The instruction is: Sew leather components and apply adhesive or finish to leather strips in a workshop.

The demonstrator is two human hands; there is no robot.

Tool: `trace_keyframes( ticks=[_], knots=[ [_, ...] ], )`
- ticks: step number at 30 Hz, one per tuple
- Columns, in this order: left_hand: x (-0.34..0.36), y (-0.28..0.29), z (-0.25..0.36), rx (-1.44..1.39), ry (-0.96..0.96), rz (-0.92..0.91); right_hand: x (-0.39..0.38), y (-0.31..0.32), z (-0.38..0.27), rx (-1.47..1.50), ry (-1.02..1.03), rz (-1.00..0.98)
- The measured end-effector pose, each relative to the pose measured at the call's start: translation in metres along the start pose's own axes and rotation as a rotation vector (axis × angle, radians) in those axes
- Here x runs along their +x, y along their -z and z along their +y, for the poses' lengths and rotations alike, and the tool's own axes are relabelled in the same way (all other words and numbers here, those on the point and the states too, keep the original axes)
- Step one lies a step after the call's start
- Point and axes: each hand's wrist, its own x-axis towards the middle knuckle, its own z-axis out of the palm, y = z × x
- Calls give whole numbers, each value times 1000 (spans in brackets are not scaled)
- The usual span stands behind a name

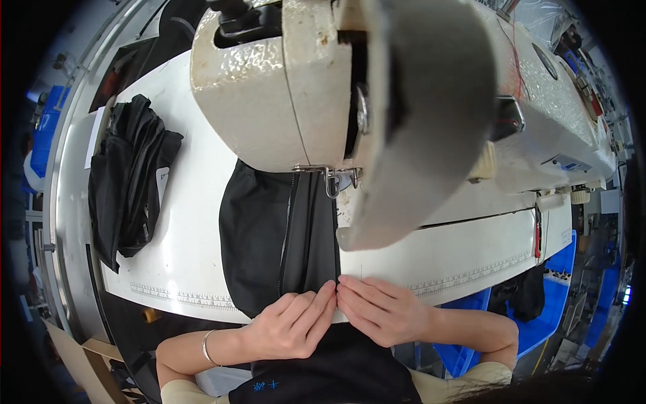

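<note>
A piece of black fabric [259,229] with a zipper [286,236] running along it lies on the white sewing table, its far end under the head of a sewing machine [269,101]. At the fabric's near right corner, my left hand [293,325] pinches the edge with its fingertips. My right hand [382,310] meets it there, fingers pressed together on the same edge. Both hands' fingertips almost touch. The presser foot area [333,182] is partly hidden by the machine's pale guard.
A folded stack of black fabric pieces [131,175] lies on the table's left. Ruler markings [471,273] run along the front edge. Below right, a blue bin [548,316] holds dark fabric. Red thread [517,60] hangs by the machine arm.
</note>
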Motion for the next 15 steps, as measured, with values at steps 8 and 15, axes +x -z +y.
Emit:
trace_keyframes(
  ticks=[8, 15],
  knots=[
    [6, -2, -7, -47, 7, 5, -2, 5, 7, -114, 150, -142],
    [21, -12, -45, -165, 21, 39, 13, -14, 35, 78, -52, 47]
  ],
)
